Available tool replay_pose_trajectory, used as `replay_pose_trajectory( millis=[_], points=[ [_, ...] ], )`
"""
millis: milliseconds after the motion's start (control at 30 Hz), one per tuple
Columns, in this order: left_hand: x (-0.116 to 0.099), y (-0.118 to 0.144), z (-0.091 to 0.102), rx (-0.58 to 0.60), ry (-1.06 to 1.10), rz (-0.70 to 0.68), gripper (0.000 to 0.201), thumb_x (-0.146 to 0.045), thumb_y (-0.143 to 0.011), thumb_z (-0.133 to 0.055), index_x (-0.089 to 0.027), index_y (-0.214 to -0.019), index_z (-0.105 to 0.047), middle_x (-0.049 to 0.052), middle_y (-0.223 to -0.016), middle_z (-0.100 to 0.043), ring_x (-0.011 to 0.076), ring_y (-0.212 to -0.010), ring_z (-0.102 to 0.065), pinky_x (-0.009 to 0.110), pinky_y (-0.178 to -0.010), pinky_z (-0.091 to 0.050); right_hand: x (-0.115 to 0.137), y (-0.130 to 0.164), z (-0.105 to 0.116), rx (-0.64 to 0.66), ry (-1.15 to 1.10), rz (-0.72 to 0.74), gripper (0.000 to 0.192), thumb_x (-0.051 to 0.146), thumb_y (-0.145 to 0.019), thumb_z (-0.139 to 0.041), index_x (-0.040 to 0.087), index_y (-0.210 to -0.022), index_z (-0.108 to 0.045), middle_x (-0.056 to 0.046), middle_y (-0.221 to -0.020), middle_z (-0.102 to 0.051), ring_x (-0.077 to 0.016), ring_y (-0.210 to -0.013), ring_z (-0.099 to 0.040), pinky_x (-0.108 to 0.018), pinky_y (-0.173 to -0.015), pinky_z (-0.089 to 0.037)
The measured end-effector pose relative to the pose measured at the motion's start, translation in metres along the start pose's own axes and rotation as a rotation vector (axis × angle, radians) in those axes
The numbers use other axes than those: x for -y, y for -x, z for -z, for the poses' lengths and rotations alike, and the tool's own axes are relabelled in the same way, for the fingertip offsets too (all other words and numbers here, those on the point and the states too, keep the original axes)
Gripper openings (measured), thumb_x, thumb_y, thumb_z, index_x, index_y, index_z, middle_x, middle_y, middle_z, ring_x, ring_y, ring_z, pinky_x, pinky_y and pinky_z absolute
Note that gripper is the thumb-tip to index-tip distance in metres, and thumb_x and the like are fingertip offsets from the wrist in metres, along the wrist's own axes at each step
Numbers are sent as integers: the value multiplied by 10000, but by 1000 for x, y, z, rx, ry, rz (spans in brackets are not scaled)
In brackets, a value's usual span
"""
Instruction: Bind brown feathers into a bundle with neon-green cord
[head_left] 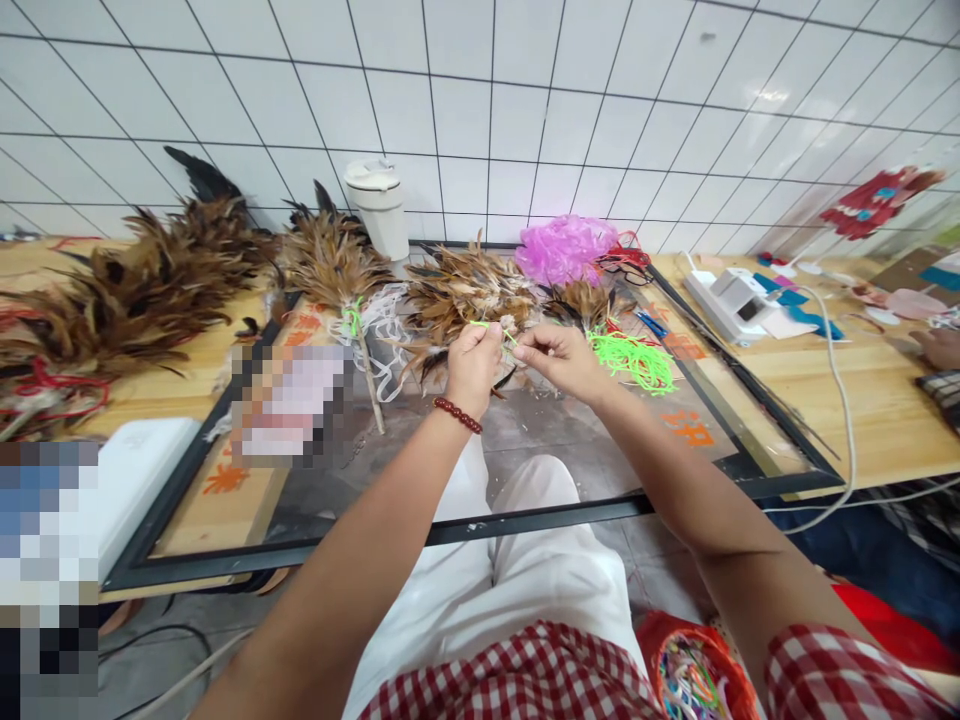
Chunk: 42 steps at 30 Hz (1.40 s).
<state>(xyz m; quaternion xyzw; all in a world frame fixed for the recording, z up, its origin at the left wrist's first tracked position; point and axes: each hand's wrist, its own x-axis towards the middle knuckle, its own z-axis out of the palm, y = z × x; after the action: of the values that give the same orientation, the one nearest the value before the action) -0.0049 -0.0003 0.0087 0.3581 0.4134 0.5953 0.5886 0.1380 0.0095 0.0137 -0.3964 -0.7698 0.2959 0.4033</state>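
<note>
My left hand (pixel 472 362), with a red bead bracelet on its wrist, pinches a bundle of brown feathers (pixel 459 296) and one end of a thin neon-green string (pixel 487 325). My right hand (pixel 559 358) pinches the other end of that string close beside it. Both hands hover over a glass tabletop (pixel 525 440) in a black frame. A loose heap of neon-green strings (pixel 636 358) lies just right of my right hand. A finished feather duster (pixel 337 268) on a wooden stick lies to the left.
A large pile of brown feather dusters (pixel 127 300) fills the left wooden table. A white lidded cup (pixel 380 207) stands at the wall, next to pink plastic netting (pixel 566 248). White devices (pixel 731 300) with a cable lie at right. An orange bag (pixel 694 670) sits by my knee.
</note>
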Motion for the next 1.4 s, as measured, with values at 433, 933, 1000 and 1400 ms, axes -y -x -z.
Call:
replay_pose_trajectory(
  millis=[433, 933, 1000, 1400],
  points=[
    [-2, 3, 1, 314, 89, 185, 253, -262, -665, -777, -107, -614, -584, -17, -585, -460, 28, -491, -364, 147, -384, -236, -6, -8, 27, -28, -566, -280, 296, 443, -689, -709, 170, -717, -598, 2, -643, -597, -87, -551, -479, -224, -534, -387],
    [2, -2, 0, 15, 9, 53, 351, -417, -658, -776, -134, -668, -569, -70, -499, -406, 8, -401, -271, 165, -372, -154, 3, -3, 7, 130, -587, -437, 486, 289, -596, -827, 179, -995, -571, 16, -812, -631, -42, -507, -513, -163, -399, -377],
    [5, -4, 1, -18, -21, 13, 371, -455, -645, -774, -132, -680, -593, -72, -482, -414, 13, -392, -288, 174, -378, -183, 4, -1, -3, 175, -609, -453, 567, 268, -579, -835, 200, -1056, -536, 14, -833, -646, -63, -512, -557, -177, -404, -419],
    [3, 0, -4, -27, -7, 0, 348, -425, -690, -750, -125, -649, -578, -77, -462, -381, 11, -382, -262, 182, -378, -173, 3, -2, -12, -88, -547, -181, 403, 380, -638, -802, 178, -942, -630, 93, -534, -458, -47, -457, -358, -199, -443, -295]
  ],
)
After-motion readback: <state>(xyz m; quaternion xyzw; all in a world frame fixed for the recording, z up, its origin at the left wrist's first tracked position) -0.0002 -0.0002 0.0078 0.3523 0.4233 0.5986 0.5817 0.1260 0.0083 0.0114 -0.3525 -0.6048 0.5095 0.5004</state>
